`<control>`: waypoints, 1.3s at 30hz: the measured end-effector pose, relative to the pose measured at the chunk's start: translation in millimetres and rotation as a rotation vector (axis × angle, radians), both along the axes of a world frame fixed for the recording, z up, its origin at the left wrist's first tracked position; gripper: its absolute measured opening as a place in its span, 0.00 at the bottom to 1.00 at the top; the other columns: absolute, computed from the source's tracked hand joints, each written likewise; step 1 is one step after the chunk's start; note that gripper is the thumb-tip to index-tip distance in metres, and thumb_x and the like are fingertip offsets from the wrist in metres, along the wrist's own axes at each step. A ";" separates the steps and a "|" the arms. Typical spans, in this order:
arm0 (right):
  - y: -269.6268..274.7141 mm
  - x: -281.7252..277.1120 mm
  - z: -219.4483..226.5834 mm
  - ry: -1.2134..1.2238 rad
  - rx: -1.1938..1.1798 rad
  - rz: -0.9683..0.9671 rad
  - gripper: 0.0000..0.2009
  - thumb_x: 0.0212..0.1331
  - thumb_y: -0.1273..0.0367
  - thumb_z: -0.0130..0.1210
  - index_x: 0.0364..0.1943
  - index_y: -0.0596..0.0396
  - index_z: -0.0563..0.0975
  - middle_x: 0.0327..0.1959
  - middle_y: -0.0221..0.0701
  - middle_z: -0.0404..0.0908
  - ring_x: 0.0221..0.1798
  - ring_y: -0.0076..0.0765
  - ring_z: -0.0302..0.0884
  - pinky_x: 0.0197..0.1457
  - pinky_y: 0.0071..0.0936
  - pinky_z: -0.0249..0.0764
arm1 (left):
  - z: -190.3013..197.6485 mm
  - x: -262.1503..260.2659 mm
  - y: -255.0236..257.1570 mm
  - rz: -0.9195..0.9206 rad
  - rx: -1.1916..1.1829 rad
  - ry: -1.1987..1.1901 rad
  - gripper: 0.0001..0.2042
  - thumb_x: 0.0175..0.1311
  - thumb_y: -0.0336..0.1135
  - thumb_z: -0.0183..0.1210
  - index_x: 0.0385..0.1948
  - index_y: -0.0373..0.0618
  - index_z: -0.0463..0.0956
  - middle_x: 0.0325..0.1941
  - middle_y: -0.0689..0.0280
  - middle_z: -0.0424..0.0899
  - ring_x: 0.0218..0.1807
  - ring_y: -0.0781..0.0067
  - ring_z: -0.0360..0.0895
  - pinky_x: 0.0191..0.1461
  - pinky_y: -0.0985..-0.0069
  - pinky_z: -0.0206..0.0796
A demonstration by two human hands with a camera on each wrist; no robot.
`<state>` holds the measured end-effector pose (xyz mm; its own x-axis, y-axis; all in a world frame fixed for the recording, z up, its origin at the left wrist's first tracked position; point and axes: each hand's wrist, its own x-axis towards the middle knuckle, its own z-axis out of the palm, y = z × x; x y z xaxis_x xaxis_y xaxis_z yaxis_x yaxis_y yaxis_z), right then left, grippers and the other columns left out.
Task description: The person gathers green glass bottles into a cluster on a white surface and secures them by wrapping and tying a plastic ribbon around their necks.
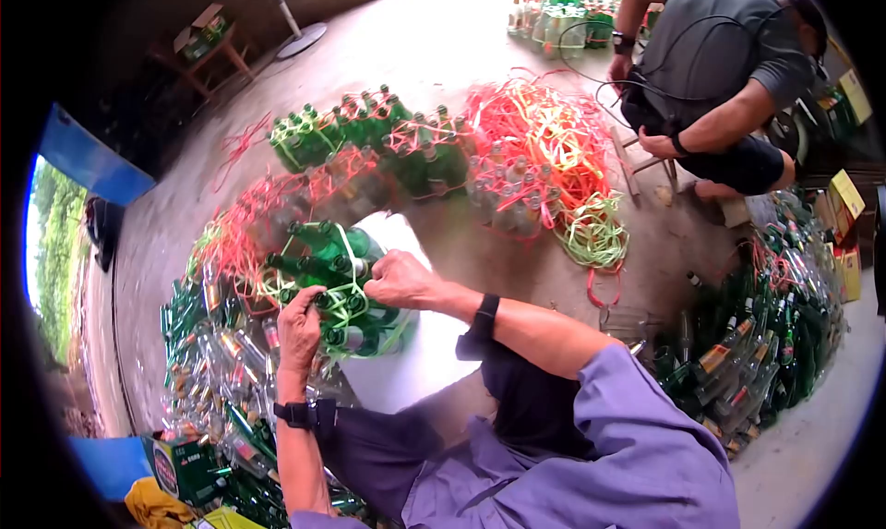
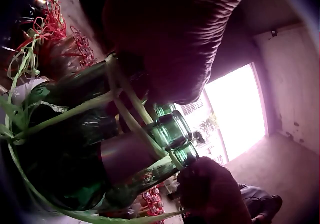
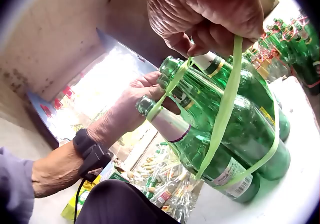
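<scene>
A bundle of green glass bottles stands on a white surface, light green strap wound around the necks and sides. My right hand is above the bottle tops, fingers curled around the strap, which is pulled taut down the side. My left hand grips a bottle neck at the near left edge; its fingertips are partly hidden behind the necks. The left wrist view shows the strap crossing between the necks, with both hands beside them.
Strapped bottle bundles stand beyond, beside a heap of red and green strap. Loose bottles are piled at left and right. A person bends over at upper right. A crate stands on a stool farther back.
</scene>
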<state>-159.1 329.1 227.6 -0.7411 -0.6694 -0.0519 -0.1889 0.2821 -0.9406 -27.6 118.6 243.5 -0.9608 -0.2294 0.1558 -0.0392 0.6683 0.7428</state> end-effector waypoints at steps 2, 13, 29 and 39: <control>-0.3 0.7 0.4 -0.002 -0.020 -0.008 0.14 0.41 0.65 0.54 0.14 0.67 0.75 0.13 0.51 0.72 0.17 0.45 0.72 0.26 0.46 0.69 | 8.0 0.4 7.2 0.010 -0.082 0.038 0.14 0.61 0.19 0.48 0.46 0.38 0.78 0.35 0.58 0.84 0.37 0.69 0.82 0.44 0.77 0.71; 2.5 2.3 -0.3 0.019 -0.018 -0.014 0.14 0.44 0.65 0.54 0.15 0.65 0.75 0.14 0.49 0.72 0.19 0.42 0.72 0.27 0.42 0.70 | 38.1 11.0 79.4 -0.011 -0.587 0.013 0.36 0.44 0.35 0.66 0.62 0.43 0.66 0.65 0.52 0.69 0.64 0.49 0.67 0.70 0.54 0.52; 8.1 5.0 0.8 0.042 -0.052 0.037 0.15 0.47 0.64 0.59 0.17 0.65 0.77 0.16 0.51 0.75 0.21 0.46 0.75 0.30 0.43 0.72 | 0.2 3.1 78.9 0.150 -0.685 0.184 0.24 0.59 0.55 0.62 0.51 0.48 0.79 0.63 0.59 0.73 0.62 0.54 0.70 0.64 0.54 0.57; 9.8 5.7 -5.7 0.100 -0.087 0.098 0.16 0.52 0.67 0.58 0.15 0.65 0.70 0.14 0.50 0.69 0.17 0.51 0.67 0.26 0.45 0.65 | 2.8 0.5 80.9 0.159 -0.675 0.235 0.19 0.66 0.49 0.59 0.46 0.42 0.81 0.62 0.54 0.75 0.62 0.48 0.71 0.65 0.56 0.58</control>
